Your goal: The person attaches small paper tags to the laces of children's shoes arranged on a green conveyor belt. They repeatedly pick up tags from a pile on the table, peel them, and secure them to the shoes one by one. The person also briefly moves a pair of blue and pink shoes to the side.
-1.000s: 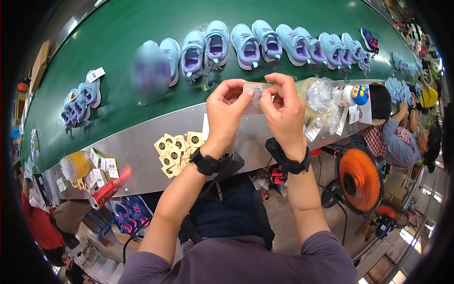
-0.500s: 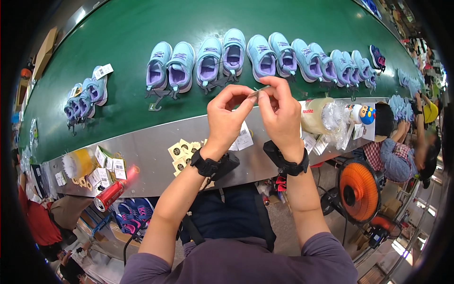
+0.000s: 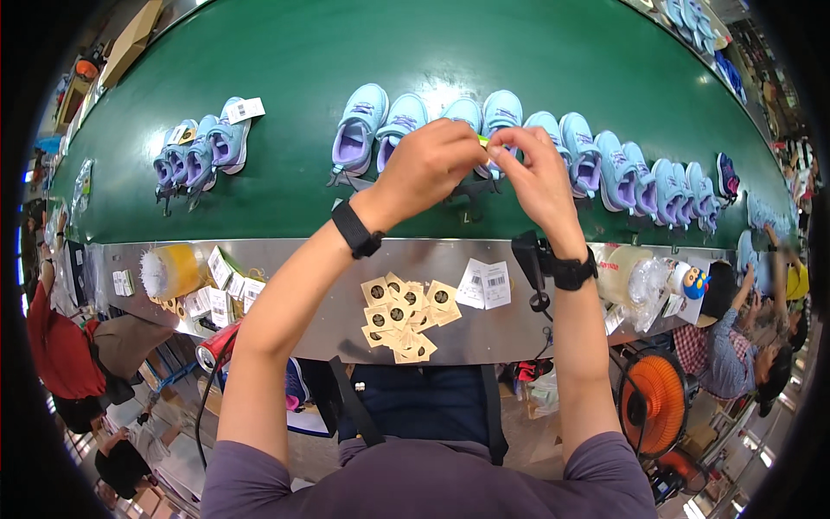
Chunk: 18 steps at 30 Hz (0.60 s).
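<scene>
My left hand [image 3: 437, 160] and my right hand [image 3: 538, 173] meet over the row of shoes, fingertips close together. Between them shows a small bright green piece [image 3: 483, 141], perhaps the edge of a tag; fingers cover most of it. Both hands are closed in a pinch at it. Just beyond and partly behind them stand light blue children's sneakers [image 3: 461, 110] with purple linings and black plastic hangers. Another light blue sneaker [image 3: 353, 143] stands left of my left hand. Below my wrists, tan square cards [image 3: 398, 313] with dark round emblems lie in a pile beside white barcode tags [image 3: 484, 284].
Tagged sneakers [image 3: 199, 156] stand to the left on the green belt [image 3: 294, 52]. Along the metal ledge [image 3: 320, 337] are a yellow tape roll [image 3: 177, 270], a red can [image 3: 214, 348] and a pale tape roll [image 3: 624, 270]. An orange fan [image 3: 661, 402] stands at right, near co-workers.
My view has shifted, so the shoes appear farther right and lower. My hands have moved left along the row, over another pair. The bright green piece now shows between my fingers.
</scene>
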Motion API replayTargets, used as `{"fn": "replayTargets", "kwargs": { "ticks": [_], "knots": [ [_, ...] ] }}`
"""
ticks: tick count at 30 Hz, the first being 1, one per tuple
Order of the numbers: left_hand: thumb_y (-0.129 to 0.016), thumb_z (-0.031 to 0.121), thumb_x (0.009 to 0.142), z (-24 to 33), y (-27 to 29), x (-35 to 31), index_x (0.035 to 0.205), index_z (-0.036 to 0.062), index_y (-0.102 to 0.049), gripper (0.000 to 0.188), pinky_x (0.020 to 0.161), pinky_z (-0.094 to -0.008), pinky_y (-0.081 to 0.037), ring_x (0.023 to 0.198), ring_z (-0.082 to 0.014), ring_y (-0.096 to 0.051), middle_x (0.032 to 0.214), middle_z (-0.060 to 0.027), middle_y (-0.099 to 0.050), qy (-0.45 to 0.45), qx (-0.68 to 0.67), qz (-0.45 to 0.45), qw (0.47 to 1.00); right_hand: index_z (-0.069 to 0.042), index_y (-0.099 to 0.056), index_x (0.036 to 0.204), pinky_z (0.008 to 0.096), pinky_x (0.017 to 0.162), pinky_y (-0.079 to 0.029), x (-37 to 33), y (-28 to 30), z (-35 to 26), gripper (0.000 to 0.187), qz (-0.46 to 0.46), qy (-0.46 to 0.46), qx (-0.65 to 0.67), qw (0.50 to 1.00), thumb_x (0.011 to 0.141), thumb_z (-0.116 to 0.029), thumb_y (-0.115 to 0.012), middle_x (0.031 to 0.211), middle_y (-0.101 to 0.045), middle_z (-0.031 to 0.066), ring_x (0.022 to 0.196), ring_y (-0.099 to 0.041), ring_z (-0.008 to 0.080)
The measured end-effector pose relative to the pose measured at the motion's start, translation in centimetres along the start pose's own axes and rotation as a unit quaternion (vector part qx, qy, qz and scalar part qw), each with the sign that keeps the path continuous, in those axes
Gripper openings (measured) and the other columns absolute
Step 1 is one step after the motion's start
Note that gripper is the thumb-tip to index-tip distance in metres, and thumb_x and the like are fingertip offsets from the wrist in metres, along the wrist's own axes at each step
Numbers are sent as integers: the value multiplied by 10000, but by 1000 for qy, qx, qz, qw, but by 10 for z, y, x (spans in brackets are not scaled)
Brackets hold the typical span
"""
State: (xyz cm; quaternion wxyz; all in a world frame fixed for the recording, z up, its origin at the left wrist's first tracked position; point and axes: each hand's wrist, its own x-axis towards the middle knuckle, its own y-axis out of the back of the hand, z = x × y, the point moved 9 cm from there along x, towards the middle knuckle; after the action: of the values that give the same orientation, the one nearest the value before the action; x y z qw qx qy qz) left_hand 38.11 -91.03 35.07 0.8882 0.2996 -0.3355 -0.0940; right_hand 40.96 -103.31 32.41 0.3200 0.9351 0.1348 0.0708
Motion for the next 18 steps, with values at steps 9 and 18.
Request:
{"fn": "replayTargets", "kwargs": {
  "ticks": [9, 18],
  "knots": [
    [-680, 125, 754, -136, 8, -19, 852, 15, -659, 148, 640, -340, -490, 712, -249, -619, 747, -96, -626, 170, 59, -169, 969, -94, -588, 932, 367, 586, -464, 102, -6, 7, 135, 106, 10, -19, 994, 896, -189, -499, 857, -654, 52, 655, -618, 225],
    [-650, 61, 737, -203, -23, -37, 809, 17, -696, 96, 534, -284, -485, 574, -149, -599, 692, -73, -660, 353, -1, -419, 836, -130, -541, 952, 358, 496, -489, 82, -108, -6, 181, -76, 290, -344, 890, 775, -96, -556, 729, -580, 35, 657, -646, 250]
  ]
}}
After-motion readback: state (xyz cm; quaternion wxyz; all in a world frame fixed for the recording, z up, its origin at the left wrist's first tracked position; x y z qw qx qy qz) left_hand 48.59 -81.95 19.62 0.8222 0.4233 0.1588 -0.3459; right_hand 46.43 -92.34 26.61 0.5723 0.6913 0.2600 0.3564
